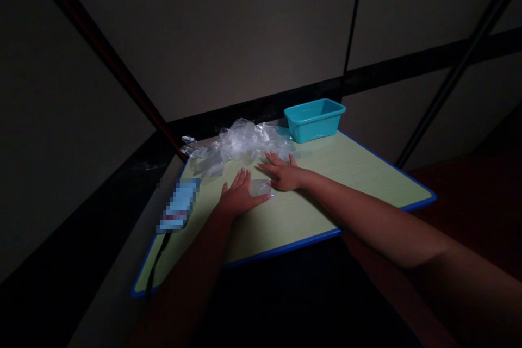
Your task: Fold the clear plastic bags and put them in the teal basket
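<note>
My left hand [238,194] lies with fingers spread on the pale tabletop, its thumb along the lower edge of a small clear plastic bag [260,188]. On the other side of that bag, my right hand [283,173] rests palm down with its fingers stretched out, the thumb touching the bag's right edge. Part of the bag may be hidden under the hands. Just beyond my fingertips is a loose heap of crumpled clear plastic bags [244,141], close to the right hand's fingers.
A turquoise plastic basket [315,129] stands at the table's back right corner. To the left lies a blurred-out light blue item [179,204] with a black strap [157,261]. The small table [277,234] has a blue edge and stands against dark panelled doors [244,38].
</note>
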`<state>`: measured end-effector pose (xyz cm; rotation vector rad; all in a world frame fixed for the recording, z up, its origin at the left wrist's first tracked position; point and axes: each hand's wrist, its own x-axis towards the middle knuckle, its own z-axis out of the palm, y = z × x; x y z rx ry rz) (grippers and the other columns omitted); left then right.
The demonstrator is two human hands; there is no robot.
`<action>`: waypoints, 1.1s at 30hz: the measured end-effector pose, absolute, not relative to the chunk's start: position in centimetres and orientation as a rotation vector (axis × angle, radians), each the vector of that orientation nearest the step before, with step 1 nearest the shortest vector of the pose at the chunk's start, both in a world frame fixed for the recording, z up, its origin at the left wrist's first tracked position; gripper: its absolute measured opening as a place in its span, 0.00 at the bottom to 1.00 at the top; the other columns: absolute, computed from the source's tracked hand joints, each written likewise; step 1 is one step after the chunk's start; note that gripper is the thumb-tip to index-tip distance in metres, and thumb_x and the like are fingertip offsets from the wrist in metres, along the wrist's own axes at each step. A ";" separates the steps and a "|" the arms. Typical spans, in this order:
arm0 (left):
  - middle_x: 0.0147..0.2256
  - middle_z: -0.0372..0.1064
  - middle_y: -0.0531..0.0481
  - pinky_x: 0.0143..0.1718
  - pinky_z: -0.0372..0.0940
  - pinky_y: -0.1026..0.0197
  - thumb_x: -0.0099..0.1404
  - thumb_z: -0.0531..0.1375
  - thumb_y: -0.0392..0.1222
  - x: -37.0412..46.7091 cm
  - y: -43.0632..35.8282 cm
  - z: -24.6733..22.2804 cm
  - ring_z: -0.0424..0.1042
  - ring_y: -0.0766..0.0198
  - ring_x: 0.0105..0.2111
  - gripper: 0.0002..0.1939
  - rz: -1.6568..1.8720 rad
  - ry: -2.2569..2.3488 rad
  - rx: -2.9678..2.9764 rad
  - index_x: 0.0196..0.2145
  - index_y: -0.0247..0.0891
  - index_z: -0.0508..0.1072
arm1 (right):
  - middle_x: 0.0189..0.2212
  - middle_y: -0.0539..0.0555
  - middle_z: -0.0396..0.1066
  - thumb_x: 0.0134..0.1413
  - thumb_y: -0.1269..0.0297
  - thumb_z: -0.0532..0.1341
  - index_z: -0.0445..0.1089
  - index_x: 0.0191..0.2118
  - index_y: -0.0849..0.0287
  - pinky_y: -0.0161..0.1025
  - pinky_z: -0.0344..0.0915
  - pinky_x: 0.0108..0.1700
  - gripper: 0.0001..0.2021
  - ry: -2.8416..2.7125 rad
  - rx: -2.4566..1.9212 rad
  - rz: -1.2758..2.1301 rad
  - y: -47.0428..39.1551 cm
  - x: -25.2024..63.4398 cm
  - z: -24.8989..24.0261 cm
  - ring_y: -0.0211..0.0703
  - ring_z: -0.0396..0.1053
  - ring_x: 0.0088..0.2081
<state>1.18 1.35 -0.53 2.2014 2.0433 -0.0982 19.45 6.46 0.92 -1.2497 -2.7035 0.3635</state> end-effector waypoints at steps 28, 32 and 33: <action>0.65 0.23 0.39 0.59 0.37 0.38 0.52 0.44 0.75 1.4 1.0 -0.2 0.28 0.50 0.64 0.55 -0.104 2.088 2.175 0.65 0.35 0.33 | 0.66 0.59 0.27 0.59 0.58 0.48 0.44 0.65 0.51 0.72 0.24 0.54 0.28 -2.687 -1.330 0.291 7.0 19.1 -0.1 0.56 0.27 0.65; 0.65 0.28 0.38 0.58 0.32 0.34 0.57 0.40 0.72 1.5 0.5 0.3 0.30 0.50 0.64 0.47 -0.006 2.161 2.189 0.65 0.38 0.40 | 0.66 0.59 0.28 0.58 0.57 0.48 0.44 0.65 0.51 0.73 0.25 0.53 0.29 -2.679 -1.321 0.280 7.0 19.2 -0.1 0.57 0.27 0.65; 0.65 0.29 0.39 0.58 0.31 0.34 0.59 0.39 0.70 1.6 0.4 0.5 0.30 0.50 0.64 0.44 0.026 2.178 2.201 0.65 0.39 0.42 | 0.66 0.59 0.27 0.58 0.57 0.48 0.44 0.65 0.52 0.73 0.25 0.53 0.29 -2.676 -1.321 0.269 7.0 19.2 -0.1 0.58 0.27 0.65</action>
